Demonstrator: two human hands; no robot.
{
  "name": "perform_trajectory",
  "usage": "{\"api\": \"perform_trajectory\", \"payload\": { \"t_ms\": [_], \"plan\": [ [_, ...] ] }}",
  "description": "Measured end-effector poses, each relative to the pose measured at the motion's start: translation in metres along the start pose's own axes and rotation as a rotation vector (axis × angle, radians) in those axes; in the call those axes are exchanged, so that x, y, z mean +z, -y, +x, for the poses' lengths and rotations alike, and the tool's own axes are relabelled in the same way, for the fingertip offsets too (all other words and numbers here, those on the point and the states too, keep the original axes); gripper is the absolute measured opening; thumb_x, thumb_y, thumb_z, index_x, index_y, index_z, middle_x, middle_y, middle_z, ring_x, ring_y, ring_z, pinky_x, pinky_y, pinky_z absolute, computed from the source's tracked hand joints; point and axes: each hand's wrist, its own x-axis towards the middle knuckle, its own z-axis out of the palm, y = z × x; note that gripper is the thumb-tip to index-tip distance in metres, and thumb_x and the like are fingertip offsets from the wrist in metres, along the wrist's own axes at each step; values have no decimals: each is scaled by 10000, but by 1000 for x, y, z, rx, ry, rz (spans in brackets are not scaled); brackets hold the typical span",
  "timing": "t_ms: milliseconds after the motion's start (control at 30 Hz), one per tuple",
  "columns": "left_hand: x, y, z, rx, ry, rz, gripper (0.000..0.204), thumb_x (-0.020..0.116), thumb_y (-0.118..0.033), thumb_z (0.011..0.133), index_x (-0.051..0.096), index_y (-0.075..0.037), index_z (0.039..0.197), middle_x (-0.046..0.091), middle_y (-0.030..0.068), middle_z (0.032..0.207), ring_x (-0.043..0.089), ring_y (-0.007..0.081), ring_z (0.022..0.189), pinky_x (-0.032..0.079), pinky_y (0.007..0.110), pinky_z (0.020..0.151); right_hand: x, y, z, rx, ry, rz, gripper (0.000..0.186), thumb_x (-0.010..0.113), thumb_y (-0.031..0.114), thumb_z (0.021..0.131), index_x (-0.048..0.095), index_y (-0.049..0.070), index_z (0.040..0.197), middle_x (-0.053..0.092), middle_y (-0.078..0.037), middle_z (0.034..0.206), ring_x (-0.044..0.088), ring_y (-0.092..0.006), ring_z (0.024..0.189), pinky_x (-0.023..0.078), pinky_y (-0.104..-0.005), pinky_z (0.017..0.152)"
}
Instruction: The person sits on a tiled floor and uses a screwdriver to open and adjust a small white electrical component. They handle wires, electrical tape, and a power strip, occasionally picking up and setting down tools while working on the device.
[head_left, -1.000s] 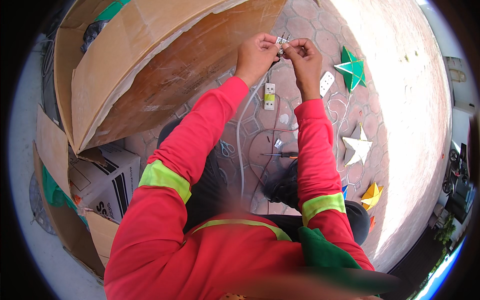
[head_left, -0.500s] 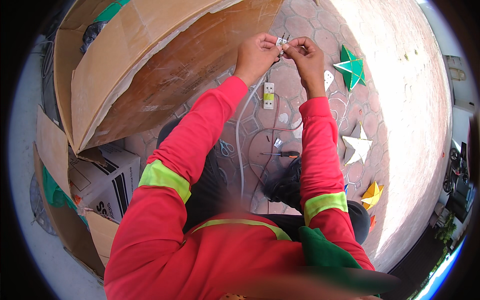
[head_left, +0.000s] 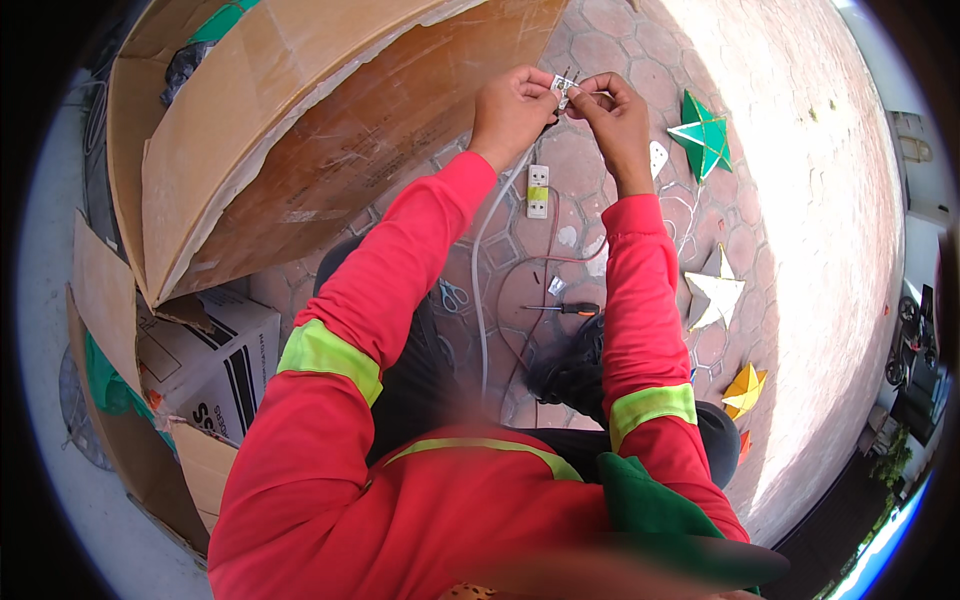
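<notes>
Out in front, my left hand (head_left: 515, 112) and my right hand (head_left: 617, 115) pinch a small white electrical plug (head_left: 562, 84) from both sides. Two dark metal prongs point up from it, away from me. My fingertips cover part of the plug, and its finer details are too small to make out. Below the hands, on the paving, lies a white outlet strip (head_left: 537, 203) with yellow-green tape round its middle. A thin reddish wire (head_left: 553, 240) runs from near this strip. Beside my right wrist lies another white outlet (head_left: 657, 158), partly covered.
A large cardboard box (head_left: 370, 150) stands at the left, with a white printed carton (head_left: 225, 350) nearer me. Scissors (head_left: 453, 296), a screwdriver (head_left: 570, 308) and a grey cable (head_left: 477, 270) lie on the pavers. Green (head_left: 706, 135), white (head_left: 716, 292) and yellow (head_left: 745, 390) star decorations sit at the right.
More of the plug's white face shows between my fingers now, and my right fingertips have shifted slightly on it. My arms stay almost where they were.
</notes>
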Motion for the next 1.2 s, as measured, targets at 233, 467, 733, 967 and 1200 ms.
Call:
{"api": "perform_trajectory", "payload": {
  "t_ms": [233,467,733,967,1200],
  "plan": [
    [0,-1,-3,11,4,28,167,664,-22,919,659,64,1062,735,129,927,716,141,768,596,261,660,-4,3,3,-29,8,-133,126,755,81,900,674,-9,934,724,-70,791,695,-116,725,548,-238,684],
    [0,0,-1,25,9,51,179,677,-23,916,662,65,1072,732,124,923,713,142,770,592,265,662,-2,8,0,-183,-61,-262,120,757,111,811,689,17,843,704,-76,779,667,-143,699,525,-291,663],
    [0,-1,-2,58,22,113,189,714,-49,900,670,51,1054,737,125,904,713,142,755,588,274,654,-4,15,1,-284,-70,-390,112,737,87,794,681,4,846,695,-123,792,677,-225,697,537,-325,669],
    [0,0,-3,68,-10,171,196,711,-56,889,669,56,1044,743,137,880,722,154,751,577,290,649,-3,15,1,-268,-50,-367,120,741,90,797,680,0,848,694,-119,800,672,-219,706,535,-323,675],
    [2,6,0,71,-40,147,193,694,-52,872,672,55,1030,745,140,876,721,165,743,576,302,659,-3,9,3,-213,-18,-282,139,764,100,808,675,4,854,681,-86,788,649,-169,714,528,-303,686]
  ]
}}
